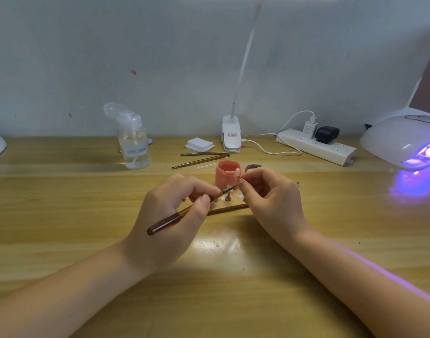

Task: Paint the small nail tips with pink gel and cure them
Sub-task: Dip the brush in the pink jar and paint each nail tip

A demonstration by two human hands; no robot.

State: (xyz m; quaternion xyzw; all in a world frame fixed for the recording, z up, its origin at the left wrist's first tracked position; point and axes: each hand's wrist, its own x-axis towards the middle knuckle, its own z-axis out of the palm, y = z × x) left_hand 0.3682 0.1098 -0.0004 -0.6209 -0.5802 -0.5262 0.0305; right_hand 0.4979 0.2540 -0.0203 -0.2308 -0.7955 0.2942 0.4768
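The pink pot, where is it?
In the head view, the pink pot stands open mid-table, just behind the hands, with two spare brushes behind it.

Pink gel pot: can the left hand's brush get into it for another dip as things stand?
Probably yes. The pink gel pot stands uncapped just beyond the brush that the left hand holds. The right hand, pinching a nail tip by the pot's right rim, crowds that side; the left side looks free.

Bright overhead light, glare patch on table [216, 243] near hands. Purple glow spills from curing lamp [404, 140] at right. Soft focus overall, wide-angle bending at edges.
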